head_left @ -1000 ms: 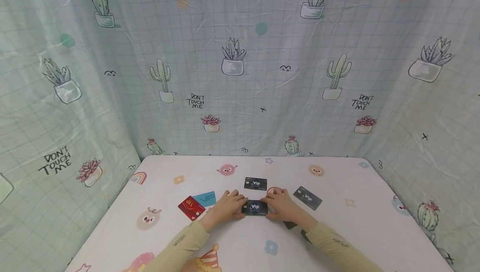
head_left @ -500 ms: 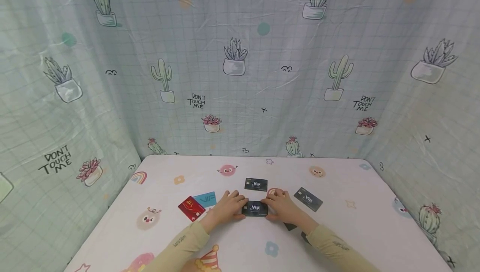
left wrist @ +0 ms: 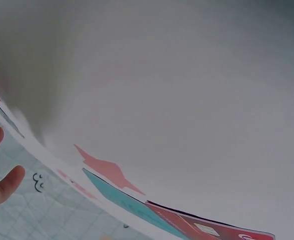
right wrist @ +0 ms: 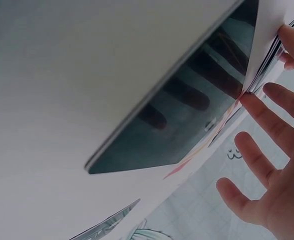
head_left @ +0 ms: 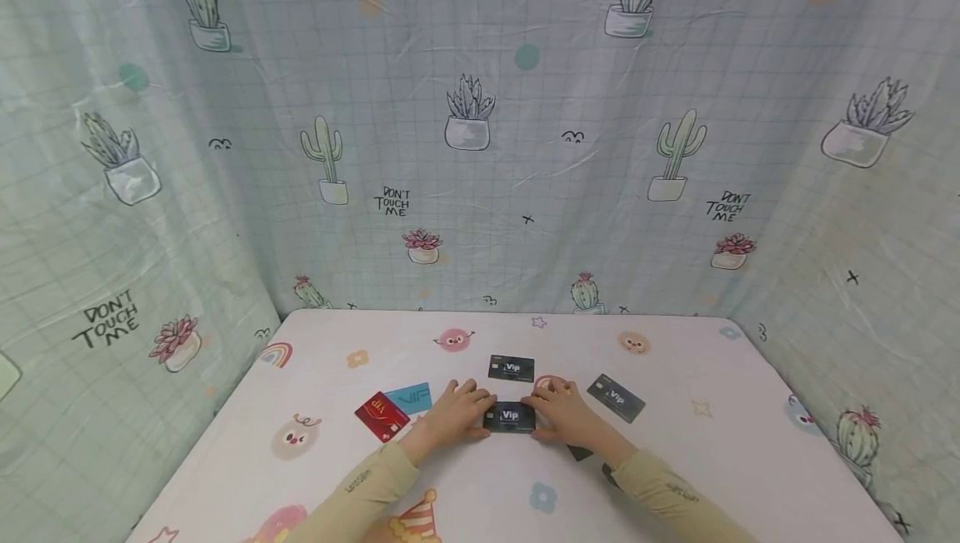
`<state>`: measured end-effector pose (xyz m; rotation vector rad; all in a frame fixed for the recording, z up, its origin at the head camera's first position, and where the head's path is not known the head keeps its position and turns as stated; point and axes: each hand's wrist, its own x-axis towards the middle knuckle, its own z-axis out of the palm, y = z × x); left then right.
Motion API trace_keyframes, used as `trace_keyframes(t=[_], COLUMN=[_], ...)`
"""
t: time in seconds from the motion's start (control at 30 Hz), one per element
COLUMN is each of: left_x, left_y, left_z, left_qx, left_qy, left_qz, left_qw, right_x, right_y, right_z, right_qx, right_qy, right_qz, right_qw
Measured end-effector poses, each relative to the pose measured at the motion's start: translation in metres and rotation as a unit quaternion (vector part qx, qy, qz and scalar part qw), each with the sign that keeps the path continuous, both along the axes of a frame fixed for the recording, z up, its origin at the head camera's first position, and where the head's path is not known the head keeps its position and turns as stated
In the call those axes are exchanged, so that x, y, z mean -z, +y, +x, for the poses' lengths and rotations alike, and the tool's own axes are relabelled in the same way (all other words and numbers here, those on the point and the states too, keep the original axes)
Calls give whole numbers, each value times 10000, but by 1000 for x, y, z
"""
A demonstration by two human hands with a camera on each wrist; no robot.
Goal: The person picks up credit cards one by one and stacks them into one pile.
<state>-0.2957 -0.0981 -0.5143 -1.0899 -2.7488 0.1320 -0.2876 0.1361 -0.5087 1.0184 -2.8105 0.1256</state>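
A black VIP card [head_left: 509, 416] lies mid-table between the two hands, level on the surface. My left hand [head_left: 455, 411] grips its left end, thumb at the near corner and index finger at the far one. The right hand [head_left: 561, 410] pinches the opposite end likewise. In the right wrist view, several thin edges show in the card stack [right wrist: 268, 62] between thumb and index fingertip, while the other fingers spread loose. Only the left hand's fingertips [left wrist: 9, 182] and a sliver of the stack show in the left wrist view.
Beyond the hands lies another black card [head_left: 512, 368]; a further black card [head_left: 616, 397] sits to the right. Under the right forearm, two dark cards are partly covered, one a glossy black card [right wrist: 187, 100]. A red card [head_left: 382, 416] overlaps a blue card [head_left: 410, 397] at left.
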Motion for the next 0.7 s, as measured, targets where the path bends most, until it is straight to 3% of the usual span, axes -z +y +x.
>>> trace_keyframes(t=[0.7], left_x=[0], left_y=[-1], left_z=[0], left_qx=[-64], left_qy=[-159], left_qz=[36], left_qw=[9998], right_x=[3], right_y=[2], right_z=[-3], right_qx=[-7], right_qy=[-151], right_qz=[-68], right_qw=[9999])
